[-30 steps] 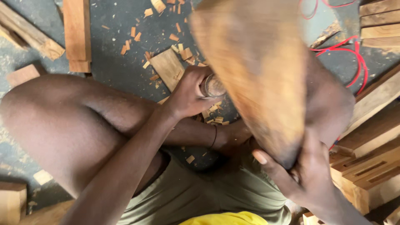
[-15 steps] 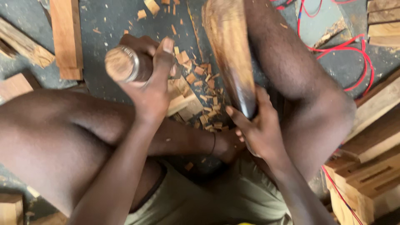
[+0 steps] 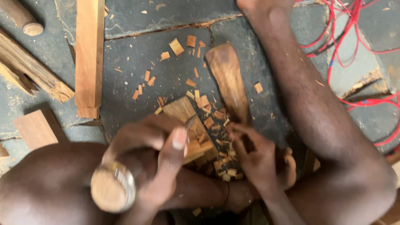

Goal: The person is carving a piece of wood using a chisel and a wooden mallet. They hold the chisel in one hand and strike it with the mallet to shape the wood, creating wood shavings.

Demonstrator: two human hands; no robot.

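Note:
My left hand [image 3: 154,154] is closed around a wooden-handled tool [image 3: 112,188] with a metal ring at its end, held upright low in the middle of the view. Its blade end is hidden near a small wooden block [image 3: 187,121] on the floor. My right hand [image 3: 254,154] holds the near end of a long carved wooden piece [image 3: 227,77] that lies on the floor pointing away from me. Wood chips [image 3: 216,125] are scattered around the block and between my hands.
A long plank [image 3: 89,54] lies at the left, with rough timber [image 3: 31,73] and a flat board [image 3: 35,129] beside it. Red cable [image 3: 354,50] loops at the right. My bent legs [image 3: 316,108] frame both sides on a dark, cracked floor [image 3: 166,16].
The carved piece went from raised close to the camera down onto the floor. My left hand with the tool rose, then came down toward the block.

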